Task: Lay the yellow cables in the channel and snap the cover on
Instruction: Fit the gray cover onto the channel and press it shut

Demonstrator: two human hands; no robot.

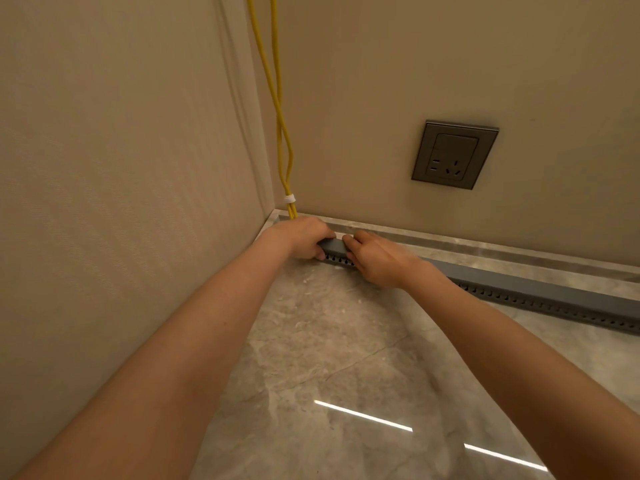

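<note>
Two yellow cables (pixel 277 98) hang down the wall corner, bound by a white tie (pixel 290 198) just above the floor, and vanish behind my left hand. A grey slotted channel (pixel 540 297) runs along the floor by the wall, from the corner toward the right, with its grey cover (pixel 334 247) on top. My left hand (pixel 298 237) grips the channel's corner end, fingers curled over the cover. Right beside it, my right hand (pixel 375 259) clamps the cover and channel, thumb on top. The cables inside the channel are hidden.
A grey wall socket (pixel 453 154) sits on the back wall above the channel. A marble skirting strip (pixel 485 245) runs behind the channel. The glossy marble floor (pixel 346 358) reflects ceiling lights. The left wall (pixel 121 168) meets the back wall at the corner.
</note>
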